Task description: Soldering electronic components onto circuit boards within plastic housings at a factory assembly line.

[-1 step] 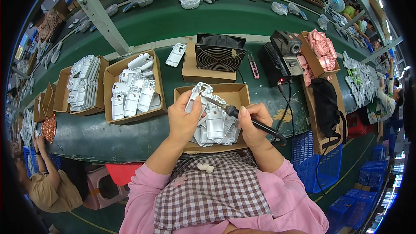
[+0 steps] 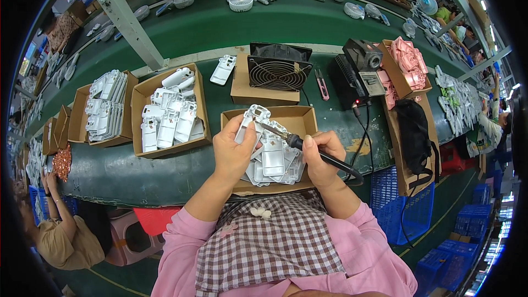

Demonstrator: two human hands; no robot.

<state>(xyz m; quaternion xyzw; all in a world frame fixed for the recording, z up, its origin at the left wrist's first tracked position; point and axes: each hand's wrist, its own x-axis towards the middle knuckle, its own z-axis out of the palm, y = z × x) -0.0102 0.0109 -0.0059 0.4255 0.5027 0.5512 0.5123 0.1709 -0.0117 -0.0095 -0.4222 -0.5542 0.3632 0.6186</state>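
My left hand (image 2: 233, 153) is closed around a white plastic housing (image 2: 256, 113), tilted with its upper end showing past my fingers. In my right hand (image 2: 324, 159) is a soldering iron (image 2: 295, 142), gripped like a pen by its black handle. Its metal tip reaches the housing beside my left thumb; whether it touches cannot be made out. Below both hands, more white housings (image 2: 273, 160) lie piled in an open cardboard box (image 2: 297, 112). A black soldering station (image 2: 357, 94) with a red light stands to the right, a cable running near it.
Behind the box, a black fan (image 2: 279, 71) sits on cardboard (image 2: 240, 89), with a pink-handled cutter (image 2: 322, 85) to its right. Boxes of white housings (image 2: 137, 148) stand left; pink parts (image 2: 410, 63) fill a box at right. Small fans (image 2: 241, 3) line the green belt beyond.
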